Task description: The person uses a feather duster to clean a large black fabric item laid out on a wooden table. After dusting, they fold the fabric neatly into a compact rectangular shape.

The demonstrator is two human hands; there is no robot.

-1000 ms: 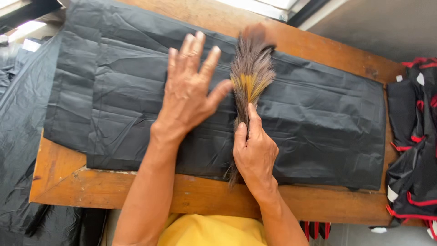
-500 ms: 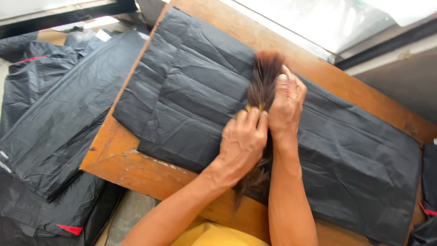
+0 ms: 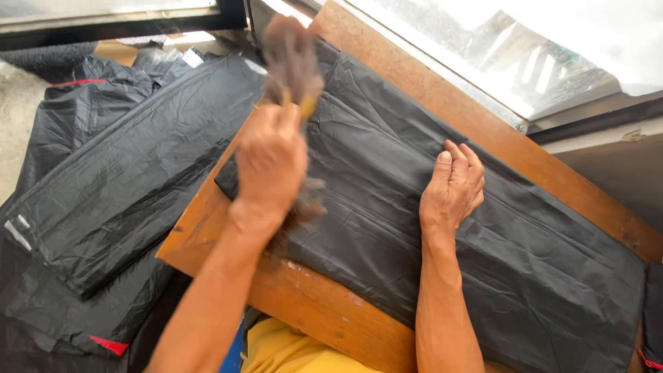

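L hand point(image 3: 271, 162) fisted round feather bundle point(image 3: 293, 59), lifted off sheet point(image 3: 387, 186); R hand point(image 3: 452, 186) loosely curled on it. Loose grip could shed feathers off surface point(image 3: 324, 311).

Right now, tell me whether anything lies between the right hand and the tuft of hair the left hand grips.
Nothing visible does. The left hand grips the tuft of hair, raised over the black plastic sheet. The right hand rests curled on that sheet, with only bare sheet between them.
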